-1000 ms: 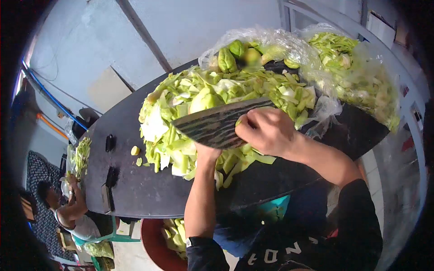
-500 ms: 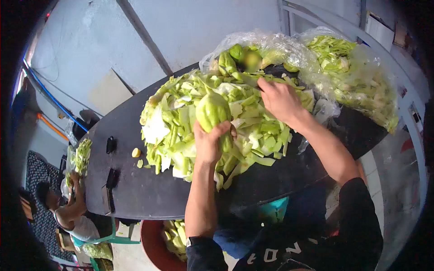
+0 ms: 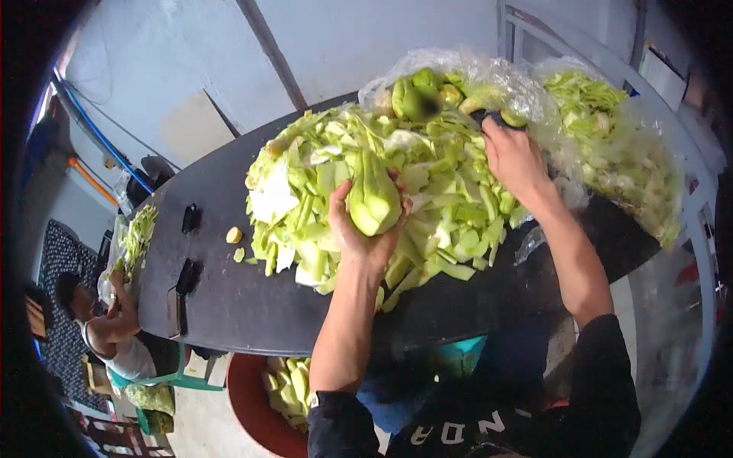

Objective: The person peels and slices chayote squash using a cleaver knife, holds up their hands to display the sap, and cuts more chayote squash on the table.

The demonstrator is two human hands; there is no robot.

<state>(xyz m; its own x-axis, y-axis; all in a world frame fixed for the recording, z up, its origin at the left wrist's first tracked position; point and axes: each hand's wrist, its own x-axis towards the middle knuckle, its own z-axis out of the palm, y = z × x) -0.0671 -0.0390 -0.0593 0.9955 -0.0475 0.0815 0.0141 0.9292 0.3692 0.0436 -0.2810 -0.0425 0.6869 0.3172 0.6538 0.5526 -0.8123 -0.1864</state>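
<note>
My left hand [image 3: 365,243] is closed around a pale green chayote [image 3: 372,191], its peeled-looking pale end turned toward me. Beneath and behind it spreads a large heap of green peelings [image 3: 321,164] on the dark table. At the heap's right side, my right hand [image 3: 521,164] has its fingers curled around what looks like a knife [image 3: 467,120]. Its blade points up and left and is hard to make out against the peelings. Whole chayotes [image 3: 424,80] sit at the back of the heap, just beyond the blade.
Clear plastic bags of green peelings [image 3: 588,107] stand on the right of the dark table [image 3: 237,305]. A reddish tub [image 3: 248,404] with pale cut pieces is below the front edge. At left, another person [image 3: 114,328] sits handling green strips. Small black objects [image 3: 191,219] lie nearby.
My left hand has tipped the chayote so its pale end now faces me. My right hand has shifted a little right with the knife. The whole view has shifted slightly.
</note>
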